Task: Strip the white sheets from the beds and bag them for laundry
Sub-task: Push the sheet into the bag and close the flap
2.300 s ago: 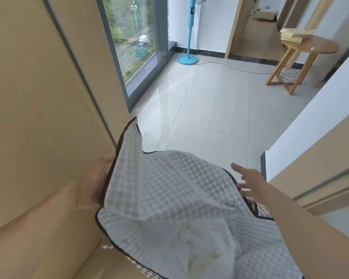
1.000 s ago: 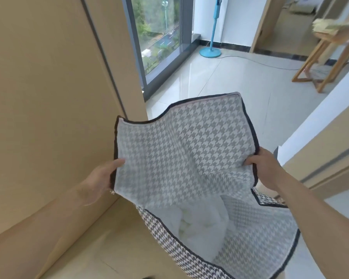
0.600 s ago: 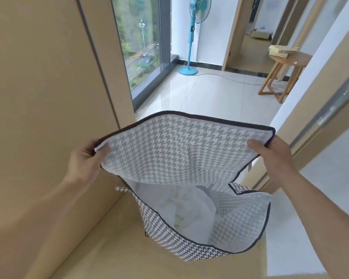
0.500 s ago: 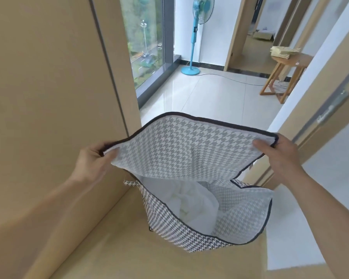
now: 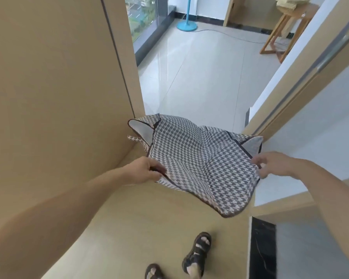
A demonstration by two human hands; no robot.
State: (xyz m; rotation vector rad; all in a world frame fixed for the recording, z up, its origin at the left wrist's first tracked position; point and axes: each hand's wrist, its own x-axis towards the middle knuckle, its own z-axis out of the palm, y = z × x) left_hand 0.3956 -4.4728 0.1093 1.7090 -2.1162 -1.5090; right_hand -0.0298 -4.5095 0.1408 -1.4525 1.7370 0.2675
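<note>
Two hands at a houndstooth laundry bag. It sits on the tan floor just ahead of the person's sandalled feet, between the tan wall panel on the left and the open door on the right. The top flap lies folded over the mouth, so the contents are hidden. Only the patterned outside and two pale lining corners show.

Left hand pinches the flap's near left corner at the dark trim, thumb on top, fingers curled under the cloth. Right hand is at the flap's right edge, fingers spread and motion-blurred; cannot tell whether it grips the trim or is just beside it.

The flap mostly covers the bag's body. Its near right corner lies close to a black marble strip. One sandal is fully in view; the other sandal is cut off by the bottom edge.

Far end: blue fan base, pole cut off at the top, with a grey cable running across the white tiles. Wooden table is only partly in frame, and something pale yellow on it is too cropped to identify. Window is a sliver, with a blurry street and greenery outside. Door handle is smeared.
</note>
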